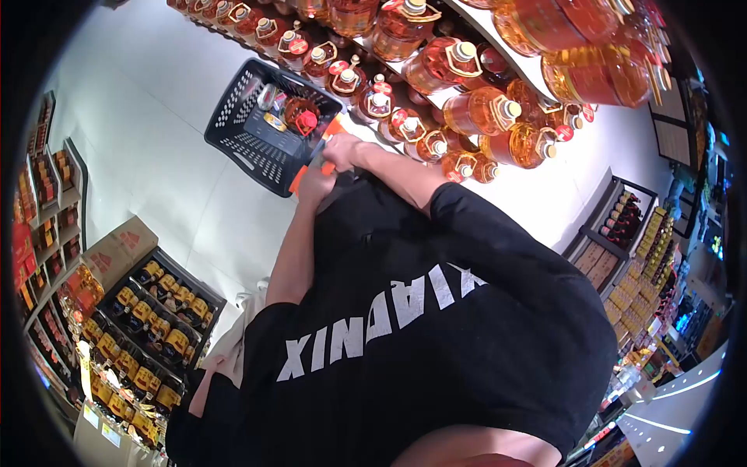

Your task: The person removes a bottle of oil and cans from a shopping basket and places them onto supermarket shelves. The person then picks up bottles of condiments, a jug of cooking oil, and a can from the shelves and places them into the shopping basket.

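A dark shopping basket with perforated sides stands on the floor in front of me. Both hands are closed at its near end, where orange parts and a grey bar show. My left hand grips the handle on the left, with an orange piece beside its fingers. Close by on the right, my right hand is wrapped round the same handle. Inside the basket lie a red-capped bottle of amber liquid, a yellow-labelled item and a whitish package. Fingers hide part of the handle.
Shelves of large amber oil bottles run along the upper right, close to the basket. Crates of yellow-labelled bottles stand lower left, beneath a cardboard box. Another person's hand appears behind my left side. Pale floor surrounds the basket.
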Motion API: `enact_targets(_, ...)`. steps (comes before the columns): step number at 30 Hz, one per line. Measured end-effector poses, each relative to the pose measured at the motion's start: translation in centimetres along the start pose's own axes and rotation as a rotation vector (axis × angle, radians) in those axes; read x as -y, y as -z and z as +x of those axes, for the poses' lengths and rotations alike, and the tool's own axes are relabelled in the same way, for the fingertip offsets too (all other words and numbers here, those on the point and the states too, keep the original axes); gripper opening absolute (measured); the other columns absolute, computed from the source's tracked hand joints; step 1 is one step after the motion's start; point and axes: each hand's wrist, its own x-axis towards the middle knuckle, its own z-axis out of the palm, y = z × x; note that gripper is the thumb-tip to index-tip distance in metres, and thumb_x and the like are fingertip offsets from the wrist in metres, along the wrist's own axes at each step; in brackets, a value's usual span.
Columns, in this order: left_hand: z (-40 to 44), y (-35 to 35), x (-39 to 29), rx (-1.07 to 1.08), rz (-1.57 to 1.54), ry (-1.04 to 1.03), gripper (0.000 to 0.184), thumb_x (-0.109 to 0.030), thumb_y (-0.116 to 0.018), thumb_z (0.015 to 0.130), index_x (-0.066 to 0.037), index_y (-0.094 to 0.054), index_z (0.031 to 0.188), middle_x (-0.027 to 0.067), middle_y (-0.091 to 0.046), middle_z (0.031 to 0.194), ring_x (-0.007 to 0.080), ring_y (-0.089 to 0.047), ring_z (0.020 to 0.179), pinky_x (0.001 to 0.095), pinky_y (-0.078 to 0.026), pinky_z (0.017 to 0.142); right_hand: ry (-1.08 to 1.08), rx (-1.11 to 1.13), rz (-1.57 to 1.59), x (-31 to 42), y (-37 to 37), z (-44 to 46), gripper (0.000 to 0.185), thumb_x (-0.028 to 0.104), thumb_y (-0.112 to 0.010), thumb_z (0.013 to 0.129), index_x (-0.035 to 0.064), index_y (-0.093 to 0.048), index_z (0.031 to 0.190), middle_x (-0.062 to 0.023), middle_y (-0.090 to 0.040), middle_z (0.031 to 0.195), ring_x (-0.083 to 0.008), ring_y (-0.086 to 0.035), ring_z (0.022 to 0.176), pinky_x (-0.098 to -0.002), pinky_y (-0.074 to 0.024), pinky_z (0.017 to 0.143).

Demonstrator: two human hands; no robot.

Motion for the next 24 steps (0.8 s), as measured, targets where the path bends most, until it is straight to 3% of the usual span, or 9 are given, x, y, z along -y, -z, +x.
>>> enact_targets(5, -4.8, -1.9, -3.1, 0.075, 0.056, 0.085, 0.053, -0.039, -0.068, 0.078, 0.004, -0.067, 0.107, 0.0286, -0.069, 0.107, 0.0415, -0.066, 0.105, 0.0482, -0.052, 0.092, 0.059, 0.005, -0.036, 0.5, -2.3, -5.2, 0.018, 0.021, -0.07, 0.069, 0.0075, -0.076, 0.08, -0.0149, -0.073, 0.081, -0.0347, -0.071, 0.084, -0.0432, -0.0575, 0.075)
enact_targets(8, -6.2, -6.0, -2.6, -0.025, 0.042, 0.082, 0.048, -0.038, -0.069, 0.078, 0.006, -0.071, 0.098, 0.0301, -0.069, 0.101, 0.0434, -0.067, 0.101, 0.0485, -0.053, 0.09, 0.069, -0.028, -0.015, 1.0, -2.9, -8.8, 0.019, 0.02, -0.07, 0.069, 0.0076, -0.076, 0.081, -0.0149, -0.073, 0.081, -0.0348, -0.071, 0.082, -0.0421, -0.0575, 0.075)
enact_targets(15, -14.4, -12.3, -6.2, 0.091, 0.108, 0.153, 0.045, -0.037, -0.069, 0.081, 0.0, -0.071, 0.107, 0.0266, -0.069, 0.11, 0.0405, -0.065, 0.107, 0.0478, -0.052, 0.093, 0.047, -0.061, 0.135, 2.1, -9.3, -18.2, 0.02, 0.024, -0.072, 0.07, 0.0056, -0.073, 0.079, -0.0147, -0.071, 0.078, -0.0336, -0.071, 0.076, -0.0439, -0.0569, 0.07)
enact_targets(19, -19.0, -16.0, -8.9, 0.142, 0.094, 0.209, 0.043, -0.037, -0.065, 0.084, -0.002, -0.073, 0.107, 0.0272, -0.069, 0.11, 0.0381, -0.066, 0.109, 0.047, -0.052, 0.093, 0.181, -0.072, 0.015, 1.9, -12.6, -23.2, 0.019, 0.023, -0.071, 0.069, 0.0057, -0.074, 0.077, -0.0157, -0.071, 0.077, -0.0337, -0.072, 0.078, -0.0441, -0.057, 0.07)
enact_targets(20, -20.2, -16.6, -10.0, 0.117, 0.094, 0.206, 0.042, -0.036, -0.064, 0.083, -0.003, -0.074, 0.107, 0.0265, -0.069, 0.11, 0.0386, -0.067, 0.108, 0.0479, -0.052, 0.093, 0.168, 0.004, -0.023, 2.0, -12.9, -24.2, 0.02, 0.022, -0.07, 0.071, 0.0072, -0.076, 0.082, -0.0151, -0.073, 0.081, -0.0338, -0.072, 0.082, -0.0442, -0.058, 0.073)
enact_targets(24, -21.8, -21.0, -10.4, 0.058, 0.048, 0.146, 0.045, -0.041, -0.065, 0.083, -0.003, -0.074, 0.105, 0.0263, -0.07, 0.107, 0.0412, -0.066, 0.106, 0.049, -0.052, 0.091, 0.119, -0.03, -0.077, 2.3, -13.6, -28.8, 0.023, 0.025, -0.069, 0.071, 0.0061, -0.075, 0.082, -0.0165, -0.073, 0.082, -0.0334, -0.073, 0.081, -0.0442, -0.0582, 0.071)
